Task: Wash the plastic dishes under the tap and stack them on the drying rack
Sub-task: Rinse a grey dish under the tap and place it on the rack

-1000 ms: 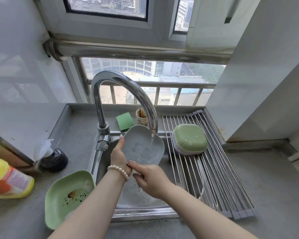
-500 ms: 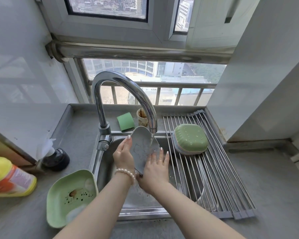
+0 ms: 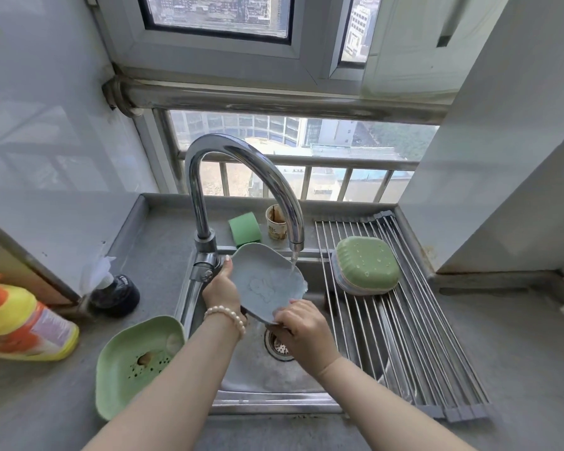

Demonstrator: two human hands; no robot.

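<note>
Rinsing blue-grey plate under tap | plate turned face-up since edge-on | left hand, right hand fingers grip rims | drying rack next.

arms: bare, no sleeves | left wrist: white pearl bead bracelet | hands: fingernails painted a pale shade

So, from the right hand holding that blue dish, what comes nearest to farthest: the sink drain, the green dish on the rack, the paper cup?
From the right hand:
1. Sink drain, just beside and below it.
2. Green dish, upside down on the drying rack, farther right.
3. Paper cup, behind the tap on the back ledge.
</note>
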